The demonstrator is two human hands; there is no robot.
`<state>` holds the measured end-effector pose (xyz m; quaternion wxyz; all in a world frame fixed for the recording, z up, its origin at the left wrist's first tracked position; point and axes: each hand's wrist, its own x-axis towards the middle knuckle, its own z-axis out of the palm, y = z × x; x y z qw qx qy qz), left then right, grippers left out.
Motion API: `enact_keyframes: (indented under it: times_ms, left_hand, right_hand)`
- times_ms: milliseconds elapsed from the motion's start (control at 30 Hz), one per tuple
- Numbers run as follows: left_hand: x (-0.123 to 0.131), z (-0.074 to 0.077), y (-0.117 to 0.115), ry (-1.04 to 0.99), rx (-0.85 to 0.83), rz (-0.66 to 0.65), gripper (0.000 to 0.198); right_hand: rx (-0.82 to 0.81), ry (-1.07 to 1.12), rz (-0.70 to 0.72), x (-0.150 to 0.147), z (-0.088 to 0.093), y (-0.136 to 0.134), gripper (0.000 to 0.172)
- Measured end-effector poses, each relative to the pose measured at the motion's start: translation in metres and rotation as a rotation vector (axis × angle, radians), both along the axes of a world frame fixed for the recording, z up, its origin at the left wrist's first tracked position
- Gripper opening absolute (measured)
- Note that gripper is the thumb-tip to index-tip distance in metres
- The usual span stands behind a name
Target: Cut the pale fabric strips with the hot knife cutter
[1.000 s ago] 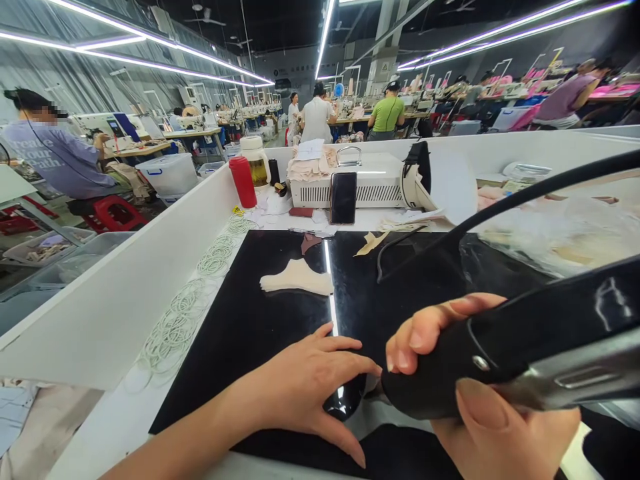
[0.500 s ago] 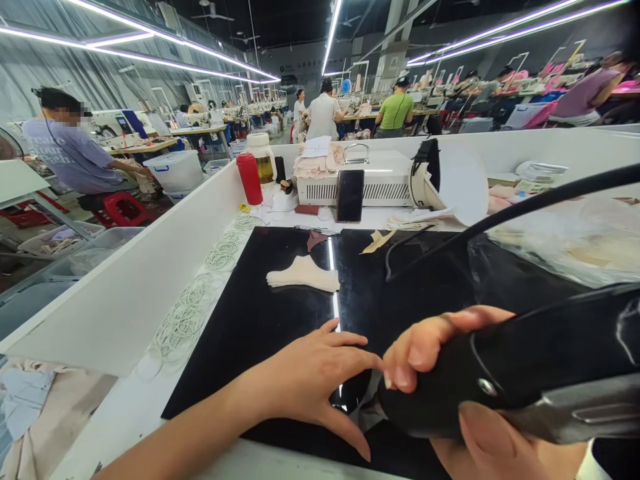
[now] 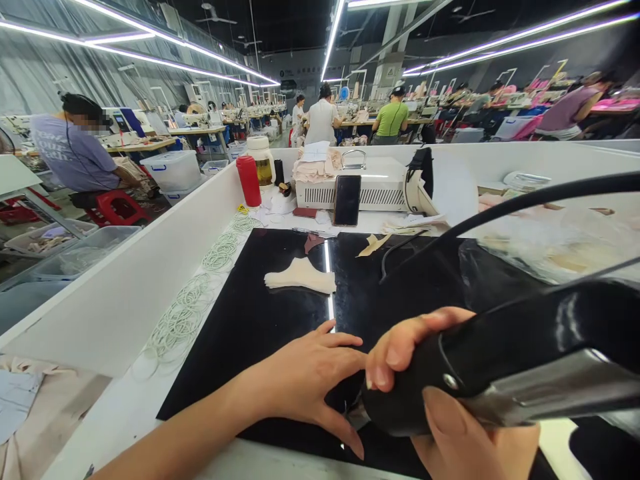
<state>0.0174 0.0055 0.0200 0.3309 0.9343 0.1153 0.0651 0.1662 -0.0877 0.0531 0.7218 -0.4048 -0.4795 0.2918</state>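
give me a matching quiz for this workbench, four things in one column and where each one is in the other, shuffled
Things
1 red cylindrical bottle
2 black flat phone
3 beige cut fabric piece
4 glossy black handheld tool

Places
A gripped in the right hand
B lying on the black mat
C propped against the white vented box
D standing far back by the white wall

Pairs: 1-D, 2-C, 3-B, 4-A

The tool (image 3: 500,347) is glossy black with a silver metal strip, and the mat (image 3: 260,320) is the same shiny black. The cloth piece (image 3: 300,277) is plain cream, the rings (image 3: 180,317) off-white, the bottle (image 3: 249,181) solid red, the phone (image 3: 347,200) black, the box (image 3: 375,183) white with fine vertical slots, the stool (image 3: 117,207) red.
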Motion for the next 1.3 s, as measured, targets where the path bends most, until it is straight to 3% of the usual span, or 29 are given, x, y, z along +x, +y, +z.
enact_keyframes:
  times_ms: [100, 167, 300, 367, 467, 633, 767, 867, 1000, 1300]
  left_hand:
    - [-0.002, -0.002, 0.001, -0.015, 0.008, -0.01, 0.088]
    - [-0.005, -0.002, 0.002, -0.043, 0.025, -0.012, 0.069]
    - [-0.014, 0.003, 0.007, -0.028, 0.138, -0.006, 0.012]
    - [-0.019, 0.005, 0.012, -0.004, 0.203, 0.003, 0.003]
    - [-0.024, 0.005, 0.022, 0.0, 0.325, 0.063, 0.006]
    - [-0.025, 0.001, 0.025, -0.108, 0.559, 0.351, 0.02]
    - [-0.01, -0.001, 0.0, -0.159, 0.329, 0.434, 0.015]
    - [0.007, -0.004, -0.023, -0.099, 0.171, 0.419, 0.041]
    - [0.02, -0.009, -0.036, -0.038, 0.175, 0.37, 0.07]
    - [0.018, -0.008, -0.037, 0.062, 0.113, 0.347, 0.082]
  right_hand:
    - [0.047, 0.033, 0.079, 0.002, 0.001, 0.002, 0.026]
    - [0.061, 0.067, 0.103, 0.009, 0.006, 0.003, 0.029]
    - [0.103, 0.127, -0.024, 0.03, 0.018, 0.005, 0.032]
    - [0.105, 0.15, -0.102, 0.039, 0.022, 0.007, 0.033]
    - [0.106, 0.146, -0.141, 0.046, 0.02, 0.007, 0.036]
    - [0.118, 0.09, -0.11, 0.044, 0.009, 0.006, 0.032]
    - [0.16, 0.096, -0.114, 0.04, 0.007, 0.012, 0.032]
    - [0.144, 0.101, -0.12, 0.038, 0.005, 0.018, 0.033]
    - [0.146, 0.112, -0.083, 0.037, 0.0, 0.021, 0.033]
    - [0.129, 0.078, -0.096, 0.037, -0.003, 0.02, 0.029]
